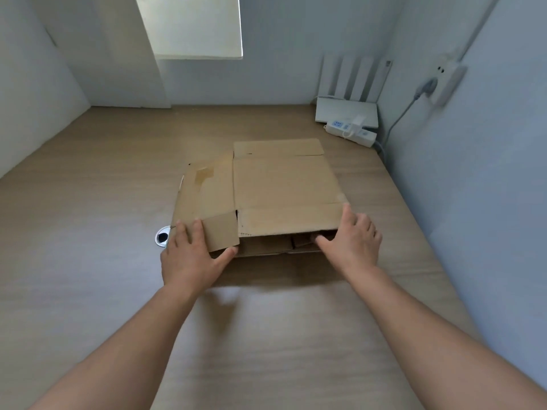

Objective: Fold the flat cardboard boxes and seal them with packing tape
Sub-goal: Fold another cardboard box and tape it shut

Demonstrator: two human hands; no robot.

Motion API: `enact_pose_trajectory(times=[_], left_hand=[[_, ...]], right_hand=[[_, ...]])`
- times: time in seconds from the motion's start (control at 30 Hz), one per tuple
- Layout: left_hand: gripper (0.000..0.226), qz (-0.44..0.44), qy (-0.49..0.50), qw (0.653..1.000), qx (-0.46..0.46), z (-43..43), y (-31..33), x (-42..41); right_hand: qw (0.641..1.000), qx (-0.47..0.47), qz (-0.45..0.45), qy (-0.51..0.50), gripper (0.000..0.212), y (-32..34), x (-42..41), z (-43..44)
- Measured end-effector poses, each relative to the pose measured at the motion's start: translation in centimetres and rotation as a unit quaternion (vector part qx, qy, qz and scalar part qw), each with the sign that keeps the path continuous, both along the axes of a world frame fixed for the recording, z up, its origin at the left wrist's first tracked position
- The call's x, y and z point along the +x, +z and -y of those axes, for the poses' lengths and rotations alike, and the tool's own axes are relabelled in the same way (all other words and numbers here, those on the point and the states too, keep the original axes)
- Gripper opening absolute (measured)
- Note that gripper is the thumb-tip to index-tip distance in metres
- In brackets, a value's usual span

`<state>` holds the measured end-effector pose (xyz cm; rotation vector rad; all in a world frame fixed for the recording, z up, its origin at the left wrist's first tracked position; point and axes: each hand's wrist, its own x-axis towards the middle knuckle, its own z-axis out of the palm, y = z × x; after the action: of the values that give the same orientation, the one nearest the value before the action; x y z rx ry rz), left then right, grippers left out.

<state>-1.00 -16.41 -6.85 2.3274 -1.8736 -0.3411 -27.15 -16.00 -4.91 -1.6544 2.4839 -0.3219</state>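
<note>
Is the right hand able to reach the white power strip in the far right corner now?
Probably yes: only bare desk lies between the right hand and the power strip. The hand would first have to release the cardboard box, whose near flap it grips.

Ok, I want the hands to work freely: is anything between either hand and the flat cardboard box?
Nothing visible. The left hand grips the cardboard box by its near-left flap, the right hand by its near-right edge. The power strip lies apart, at the far right.

Left hand (189, 257), right hand (355, 244) bare; forearms unsleeved.
</note>
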Motion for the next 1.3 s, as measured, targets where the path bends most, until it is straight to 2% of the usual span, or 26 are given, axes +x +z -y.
enact_pose_trajectory(times=[0.1, 0.2, 0.23, 0.27, 0.37, 0.43, 0.5, 0.6, 0.67, 0.73, 0.87, 0.97, 1.03, 1.07, 1.13, 1.2, 1.23, 1.3], left_hand=[[0.068, -0.030, 0.001, 0.998, -0.051, -0.9, 1.7, -0.5], [0.054, -0.052, 0.016, 0.994, -0.097, -2.3, 4.2, -0.6], [0.049, -0.066, 0.024, 0.991, -0.118, -2.9, 5.2, -0.5], [0.042, -0.095, 0.028, 0.985, -0.138, -3.4, 6.2, -0.4], [0.020, -0.263, 0.023, 0.948, -0.178, -5.8, 10.3, -1.2], [0.010, -0.319, 0.023, 0.925, -0.206, -8.1, 13.3, -1.9], [0.008, -0.301, 0.026, 0.928, -0.219, -10.4, 16.1, -2.0], [0.018, -0.203, 0.034, 0.958, -0.199, -13.6, 19.1, -1.2], [0.029, -0.144, 0.050, 0.976, -0.157, -15.8, 20.7, -0.9], [0.027, -0.117, 0.061, 0.987, -0.094, -18.1, 21.5, -1.8], [0.018, -0.166, 0.059, 0.983, 0.041, -22.2, 21.4, -4.4], [0.015, -0.235, 0.038, 0.968, 0.083, -24.1, 20.4, -5.0], [0.018, -0.276, 0.010, 0.960, 0.056, -24.8, 19.5, -4.6], [0.028, -0.309, -0.013, 0.951, 0.026, -25.1, 19.0, -4.3], [0.062, -0.412, -0.062, 0.909, -0.022, -26.1, 18.1, -3.7], [0.091, -0.476, -0.107, 0.873, -0.029, -26.8, 17.0, -2.9], [0.096, -0.470, -0.140, 0.871, -0.018, -27.1, 16.5, -2.8], [0.090, -0.404, -0.188, 0.895, 0.012, -27.3, 15.5, -2.6]], right_hand=[[0.979, -0.106, 0.173, 0.004, 0.086, 1.9, 0.0, -0.7], [0.917, -0.210, 0.335, -0.048, 0.079, 4.5, -0.2, -1.4], [0.896, -0.234, 0.373, -0.065, 0.072, 5.4, -0.3, -1.7], [0.889, -0.242, 0.383, -0.071, 0.060, 6.3, -0.5, -2.1], [0.940, -0.204, 0.273, -0.011, 0.008, 8.3, -1.0, -3.5], [0.955, -0.209, 0.209, 0.014, 0.010, 9.8, -1.2, -5.0], [0.945, -0.282, 0.166, 0.025, 0.017, 12.2, -1.7, -6.8], [0.921, -0.366, 0.115, 0.068, 0.022, 17.4, -2.4, -9.9], [0.927, -0.351, 0.083, 0.105, 0.021, 20.6, -2.7, -11.8], [0.944, -0.296, 0.047, 0.138, 0.018, 22.6, -3.0, -13.5], [0.976, -0.141, -0.041, 0.161, 0.009, 22.3, -2.4, -16.6], [0.986, -0.050, -0.041, 0.152, 0.015, 19.2, -2.6, -18.7], [0.988, -0.032, -0.004, 0.148, 0.012, 17.3, -3.0, -19.7], [0.989, -0.033, 0.014, 0.145, 0.012, 16.9, -3.2, -20.0], [0.988, -0.011, 0.072, 0.135, 0.020, 16.5, -3.8, -20.2], [0.967, 0.039, 0.213, 0.135, 0.028, 16.5, -4.5, -20.6], [0.946, 0.049, 0.291, 0.131, 0.032, 16.4, -4.8, -20.9], [0.902, 0.032, 0.412, 0.128, 0.039, 16.4, -5.5, -21.6]])
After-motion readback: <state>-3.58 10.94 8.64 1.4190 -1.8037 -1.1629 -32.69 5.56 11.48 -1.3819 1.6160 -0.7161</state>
